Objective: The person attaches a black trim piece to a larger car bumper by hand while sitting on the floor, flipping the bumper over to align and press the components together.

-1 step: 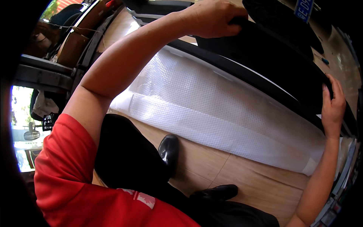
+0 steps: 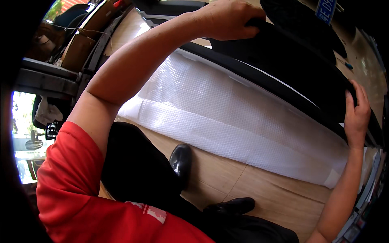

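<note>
A long, dark black panel [image 2: 279, 60] stretches across the upper right, held between my two hands. My left hand [image 2: 233, 20] is closed around its far upper edge, with the fingertips curled out of sight. At the panel's right end, my right hand [image 2: 358, 111] grips the edge, thumb on the near side and fingers over the rim. Below the panel lies a long black strip-like part [image 2: 231, 69], with a thin white gap between the two. Bubble wrap [image 2: 227, 113] spreads on the floor along the near side of the strip.
Two black shoes [image 2: 180, 163] stand on the wood-look floor [image 2: 219, 178] before the wrap. A blue plate [image 2: 325, 11] shows at the top right, near a small blue-handled tool [image 2: 345, 63]. Brown cardboard [image 2: 79, 50] and a grey metal frame [image 2: 44, 79] are at the left.
</note>
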`<state>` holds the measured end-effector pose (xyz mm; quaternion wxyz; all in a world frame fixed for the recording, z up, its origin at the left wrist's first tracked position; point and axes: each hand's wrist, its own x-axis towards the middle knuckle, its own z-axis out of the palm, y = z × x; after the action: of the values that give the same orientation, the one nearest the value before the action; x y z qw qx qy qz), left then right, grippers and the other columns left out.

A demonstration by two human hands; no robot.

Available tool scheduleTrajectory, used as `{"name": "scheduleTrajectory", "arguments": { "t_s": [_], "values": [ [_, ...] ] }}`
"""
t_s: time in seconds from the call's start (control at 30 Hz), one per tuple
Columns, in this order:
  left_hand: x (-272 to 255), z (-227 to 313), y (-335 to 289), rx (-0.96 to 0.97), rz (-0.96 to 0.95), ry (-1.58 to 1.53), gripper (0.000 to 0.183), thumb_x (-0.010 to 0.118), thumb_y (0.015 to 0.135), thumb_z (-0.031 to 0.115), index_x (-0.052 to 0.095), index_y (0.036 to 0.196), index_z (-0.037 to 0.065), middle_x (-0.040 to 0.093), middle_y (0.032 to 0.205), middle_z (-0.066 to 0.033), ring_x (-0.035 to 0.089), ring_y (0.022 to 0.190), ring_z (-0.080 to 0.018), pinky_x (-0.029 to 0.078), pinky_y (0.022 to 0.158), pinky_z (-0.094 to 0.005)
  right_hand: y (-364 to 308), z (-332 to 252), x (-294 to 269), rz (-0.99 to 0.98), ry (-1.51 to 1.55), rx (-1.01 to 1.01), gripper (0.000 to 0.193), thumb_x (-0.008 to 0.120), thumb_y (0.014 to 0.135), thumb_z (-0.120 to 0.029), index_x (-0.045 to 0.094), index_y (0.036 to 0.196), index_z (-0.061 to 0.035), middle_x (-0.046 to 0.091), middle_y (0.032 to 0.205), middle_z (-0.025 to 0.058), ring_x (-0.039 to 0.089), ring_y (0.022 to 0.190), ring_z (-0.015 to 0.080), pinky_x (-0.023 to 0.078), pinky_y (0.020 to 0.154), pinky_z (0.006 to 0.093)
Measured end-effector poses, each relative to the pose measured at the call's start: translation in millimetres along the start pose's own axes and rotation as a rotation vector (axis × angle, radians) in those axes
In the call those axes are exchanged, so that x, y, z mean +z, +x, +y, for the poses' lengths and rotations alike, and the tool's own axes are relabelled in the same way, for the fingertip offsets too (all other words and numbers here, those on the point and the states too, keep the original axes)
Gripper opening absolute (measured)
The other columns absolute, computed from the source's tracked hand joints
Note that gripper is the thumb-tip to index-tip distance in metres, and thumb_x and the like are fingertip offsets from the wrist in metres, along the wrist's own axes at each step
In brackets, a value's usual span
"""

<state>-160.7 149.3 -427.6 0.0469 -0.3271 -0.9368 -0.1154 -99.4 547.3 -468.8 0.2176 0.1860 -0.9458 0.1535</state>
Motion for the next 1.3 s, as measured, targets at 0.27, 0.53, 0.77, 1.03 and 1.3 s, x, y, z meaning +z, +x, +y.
{"name": "scheduleTrajectory", "arguments": {
  "t_s": [0.27, 0.53, 0.77, 1.03, 1.3],
  "values": [
    [-13, 12, 1, -0.106, -0.131, -0.231, 0.021, 0.062, 0.090, 0.013, 0.065, 0.106, -0.002, 0.070, 0.086, -0.0165, 0.070, 0.071, -0.0277, 0.057, 0.069, -0.0390, 0, -2, 0, 0.029, -0.017, -0.029, 0.029, 0.058, 0.099, -0.006, 0.061, 0.127, 0.0032, 0.067, 0.118, 0.0166, 0.066, 0.110, 0.0289, 0.050, 0.096, 0.0359],
    [3, -2, 2, 0.042, -0.011, 0.049, 0.023, 0.061, 0.091, 0.015, 0.065, 0.105, -0.002, 0.067, 0.093, -0.0198, 0.068, 0.084, -0.0329, 0.055, 0.080, -0.0438, 1, -5, 0, 0.015, -0.017, 0.002, 0.029, 0.057, 0.100, -0.007, 0.061, 0.127, 0.0025, 0.067, 0.119, 0.0169, 0.066, 0.111, 0.0297, 0.050, 0.097, 0.0357],
    [-8, 5, 2, 0.033, -0.042, -0.052, 0.023, 0.062, 0.091, 0.017, 0.066, 0.103, -0.001, 0.069, 0.084, -0.0175, 0.069, 0.076, -0.0315, 0.055, 0.073, -0.0424, 1, 7, 1, -0.002, -0.022, 0.031, 0.033, 0.055, 0.103, -0.012, 0.058, 0.135, -0.0026, 0.065, 0.127, 0.0129, 0.064, 0.117, 0.0216, 0.047, 0.101, 0.0328],
    [-1, 7, 0, -0.023, -0.024, -0.020, 0.029, 0.066, 0.093, 0.027, 0.067, 0.103, 0.000, 0.068, 0.080, -0.0182, 0.069, 0.075, -0.0321, 0.055, 0.071, -0.0430, 1, 4, -1, -0.044, -0.038, 0.044, 0.033, 0.058, 0.102, -0.015, 0.058, 0.132, -0.0014, 0.066, 0.120, 0.0130, 0.064, 0.111, 0.0221, 0.047, 0.097, 0.0316],
    [-4, 7, 9, 0.130, 0.117, 0.162, 0.029, 0.064, 0.095, 0.026, 0.067, 0.103, -0.002, 0.068, 0.087, -0.0211, 0.068, 0.085, -0.0355, 0.054, 0.075, -0.0466, 13, 10, -4, -0.002, -0.053, 0.110, 0.030, 0.062, 0.100, -0.017, 0.063, 0.127, -0.0044, 0.070, 0.114, 0.0133, 0.067, 0.105, 0.0221, 0.049, 0.091, 0.0325]
  ]
}}
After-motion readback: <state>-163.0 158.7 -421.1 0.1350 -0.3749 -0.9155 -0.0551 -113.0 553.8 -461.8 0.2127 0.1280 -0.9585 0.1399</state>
